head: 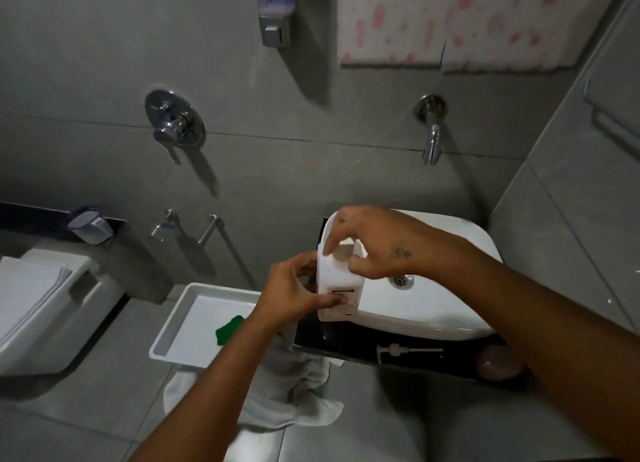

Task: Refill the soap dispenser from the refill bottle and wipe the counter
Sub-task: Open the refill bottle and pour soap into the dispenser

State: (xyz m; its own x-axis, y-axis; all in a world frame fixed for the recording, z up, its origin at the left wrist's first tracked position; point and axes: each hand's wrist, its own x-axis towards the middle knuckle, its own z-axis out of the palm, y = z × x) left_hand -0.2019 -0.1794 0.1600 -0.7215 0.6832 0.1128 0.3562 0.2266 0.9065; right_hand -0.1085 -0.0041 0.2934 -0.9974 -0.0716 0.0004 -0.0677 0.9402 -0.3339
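Note:
A white rectangular bottle (337, 281) with a dark label stands upright at the left edge of the white sink (433, 326). My left hand (291, 295) wraps its left side, thumb across the label. My right hand (374, 243) is over the bottle's top with fingertips pinched at the neck; what they hold is hidden. A white pump head with its tube (408, 350) lies loose on the black counter (329, 343) in front of the sink. A green cloth (230, 328) lies in a white tray (166, 333) to the left.
A wall tap (433, 142) hangs above the sink, and a purple wall dispenser (275, 11) is higher up. A toilet (41, 298) stands at the left. White fabric (294, 392) lies on the floor below the tray. A pinkish round object (498, 363) rests on the counter's front right.

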